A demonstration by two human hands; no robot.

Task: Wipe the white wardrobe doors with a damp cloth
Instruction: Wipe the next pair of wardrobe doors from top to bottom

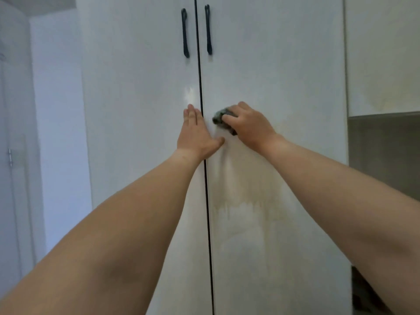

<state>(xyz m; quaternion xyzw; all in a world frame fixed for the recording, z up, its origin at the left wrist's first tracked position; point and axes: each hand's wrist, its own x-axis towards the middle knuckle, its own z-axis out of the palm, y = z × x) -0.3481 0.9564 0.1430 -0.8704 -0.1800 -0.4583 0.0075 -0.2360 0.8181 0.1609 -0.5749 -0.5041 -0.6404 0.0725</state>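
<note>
White laminate fills the view: two tall wardrobe doors meet at a dark vertical seam, each with a black bar handle, the left handle (185, 32) and the right handle (208, 29) well above the hands. The right hand (248, 125) has its fingers curled closed around a bunched grey cloth (221, 117), pressing it flat against the right door (284, 76) just beside the seam; gripping it in a wad likely gives firmer pressure on the grime. Below it a yellowish, drip-edged stain (245, 214) spreads down that door, so this panel looks only partly cleaned. The left hand (196, 133) lies open, fingers straight and together, palm on the left door (136, 98) with its thumb reaching across the seam, probably bracing the doors so they do not rattle or swing under the rubbing.
</note>
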